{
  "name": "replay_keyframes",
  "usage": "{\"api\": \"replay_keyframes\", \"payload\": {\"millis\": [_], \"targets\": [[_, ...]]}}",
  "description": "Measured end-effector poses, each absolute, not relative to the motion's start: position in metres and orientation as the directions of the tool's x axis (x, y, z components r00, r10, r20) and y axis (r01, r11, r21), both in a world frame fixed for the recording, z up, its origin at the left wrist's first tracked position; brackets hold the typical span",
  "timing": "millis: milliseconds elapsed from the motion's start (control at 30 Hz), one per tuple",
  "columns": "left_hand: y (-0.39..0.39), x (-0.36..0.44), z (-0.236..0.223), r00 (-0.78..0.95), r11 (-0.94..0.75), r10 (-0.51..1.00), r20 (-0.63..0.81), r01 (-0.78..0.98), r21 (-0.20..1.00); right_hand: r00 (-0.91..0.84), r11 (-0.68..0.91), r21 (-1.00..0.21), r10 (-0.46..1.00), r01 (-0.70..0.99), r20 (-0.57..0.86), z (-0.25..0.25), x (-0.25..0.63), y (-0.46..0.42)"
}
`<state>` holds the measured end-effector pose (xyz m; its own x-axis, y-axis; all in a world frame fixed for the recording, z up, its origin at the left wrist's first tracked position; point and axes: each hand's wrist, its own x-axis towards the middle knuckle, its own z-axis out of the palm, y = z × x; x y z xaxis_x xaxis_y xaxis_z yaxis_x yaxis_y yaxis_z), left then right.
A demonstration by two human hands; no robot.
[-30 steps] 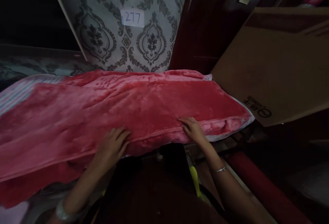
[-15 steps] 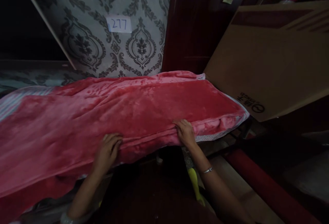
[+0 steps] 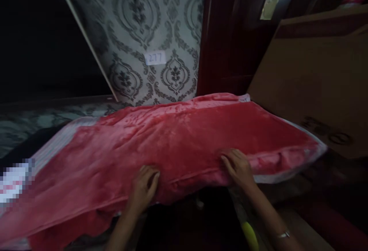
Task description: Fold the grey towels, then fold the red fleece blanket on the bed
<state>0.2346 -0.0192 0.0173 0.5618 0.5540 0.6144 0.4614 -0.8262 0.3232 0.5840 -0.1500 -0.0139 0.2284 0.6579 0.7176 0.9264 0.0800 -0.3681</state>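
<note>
A red plush blanket [image 3: 189, 139] with a pale striped border lies folded lengthwise across the middle of the view. My left hand [image 3: 145, 184] is closed on its near folded edge, left of centre, with fingers curled toward the thumb. Farther right along the same edge, my right hand [image 3: 237, 164] pinches the plush with bent fingers. The fold line runs between both hands. Some of the blanket hangs down at the near left. What lies under it is mostly hidden.
A large cardboard box [image 3: 313, 78] leans at the right, touching or close to the blanket's far end. Behind are patterned wallpaper [image 3: 138, 9] with a paper marked 277 [image 3: 155, 57], a dark red door [image 3: 230, 32] and a dark screen [image 3: 43, 43]. Something yellow [image 3: 250, 235] shows below.
The view has swung, so the scene sits lower and farther right than half a second ago. Both hands stay at the blanket's near edge. A pale blurred patch has appeared at the left.
</note>
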Motion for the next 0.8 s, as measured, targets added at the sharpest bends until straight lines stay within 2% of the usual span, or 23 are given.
{"api": "replay_keyframes", "payload": {"millis": [133, 267, 367, 500, 600, 667, 733, 800], "targets": [[-0.018, 0.254, 0.014, 0.591, -0.751, 0.625, 0.51, 0.632, 0.188, 0.239, -0.04, -0.286, 0.666, 0.958, 0.706, -0.024, 0.596, -0.128], [-0.026, 0.265, 0.0, 0.676, -0.725, 0.68, 0.283, 0.677, 0.124, 0.271, -0.229, -0.146, 0.801, 0.962, 0.534, -0.055, 0.602, -0.127], [-0.035, 0.266, -0.001, 0.667, -0.69, 0.723, 0.18, 0.699, 0.188, 0.279, -0.273, -0.084, 0.834, 0.958, 0.476, -0.071, 0.608, -0.132], [-0.032, 0.257, 0.012, 0.689, -0.674, 0.717, 0.102, 0.648, 0.355, 0.293, -0.257, -0.142, 0.844, 0.956, 0.45, -0.064, 0.618, -0.123], [-0.002, 0.237, 0.03, 0.744, -0.663, 0.658, 0.12, 0.496, 0.561, 0.208, -0.119, -0.209, 0.85, 0.971, 0.485, -0.051, 0.618, -0.099], [0.033, 0.217, 0.047, 0.695, -0.62, 0.692, 0.195, 0.433, 0.655, 0.132, -0.013, -0.223, 0.838, 0.975, 0.53, -0.047, 0.613, -0.081], [0.078, 0.192, 0.066, 0.556, -0.573, 0.791, 0.256, 0.527, 0.628, 0.101, 0.033, -0.222, 0.819, 0.974, 0.565, -0.052, 0.605, -0.065], [0.126, 0.165, 0.086, 0.326, -0.405, 0.914, 0.24, 0.74, 0.537, 0.091, 0.039, -0.209, 0.814, 0.977, 0.573, -0.064, 0.6, -0.056]]}}
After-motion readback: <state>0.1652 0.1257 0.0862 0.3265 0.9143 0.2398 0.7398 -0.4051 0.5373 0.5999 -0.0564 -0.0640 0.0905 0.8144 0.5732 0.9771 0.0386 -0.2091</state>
